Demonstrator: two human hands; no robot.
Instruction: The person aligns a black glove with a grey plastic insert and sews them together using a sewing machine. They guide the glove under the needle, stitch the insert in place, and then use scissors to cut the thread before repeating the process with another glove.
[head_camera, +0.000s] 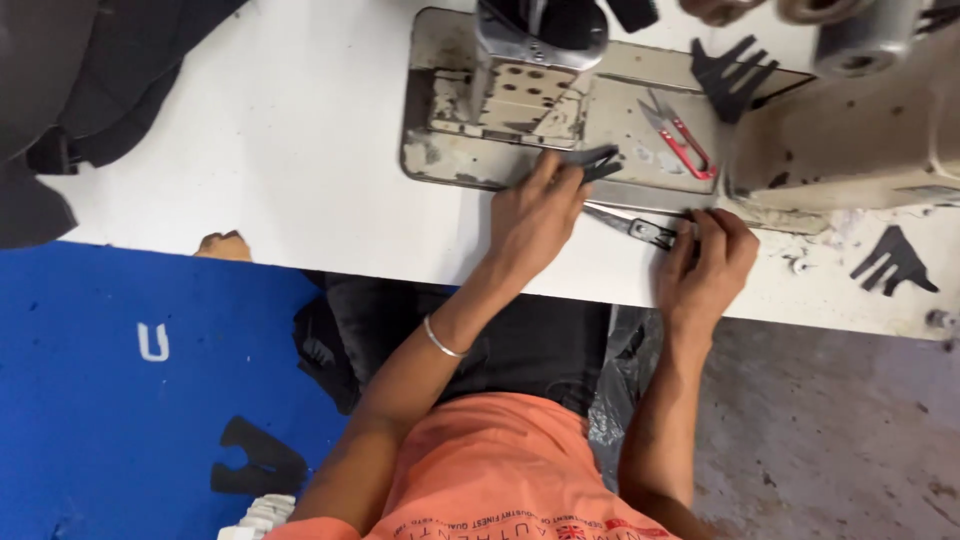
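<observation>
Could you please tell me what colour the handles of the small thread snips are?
Red, on the thread snips; seen in the head view.

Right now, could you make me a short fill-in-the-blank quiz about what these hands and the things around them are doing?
1. The left hand presses a dark cut piece on the sewing machine's metal ____.
2. The thread snips have ____ handles.
3. The right hand touches a strap's small metal ____.
4. The left wrist wears a thin ____.

Missing: plate; red; buckle; bangle
</observation>
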